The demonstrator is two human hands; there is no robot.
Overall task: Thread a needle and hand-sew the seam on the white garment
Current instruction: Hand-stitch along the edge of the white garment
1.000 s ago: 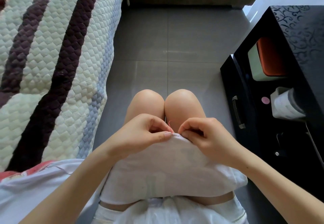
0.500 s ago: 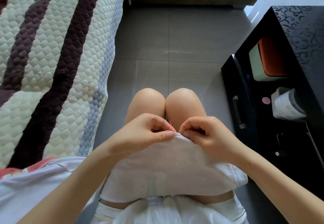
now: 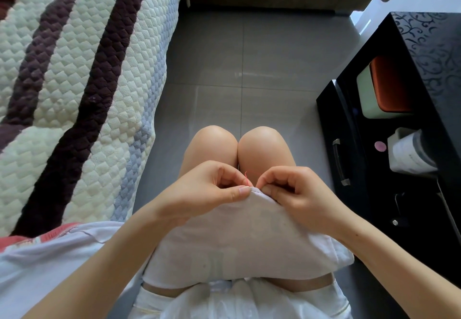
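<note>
Garment [image 3: 239, 238] edge pinched by left hand [image 3: 209, 191], right hand [image 3: 296, 194]; red thread [image 3: 247, 178] between; cabinet [image 3: 424, 36] right.

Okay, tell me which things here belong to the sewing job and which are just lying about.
Part of the job: white garment, pinched at its edge by left hand and right hand; red thread between them.
Lying about: striped quilt, black cabinet, orange-and-white box, pink disc.
</note>
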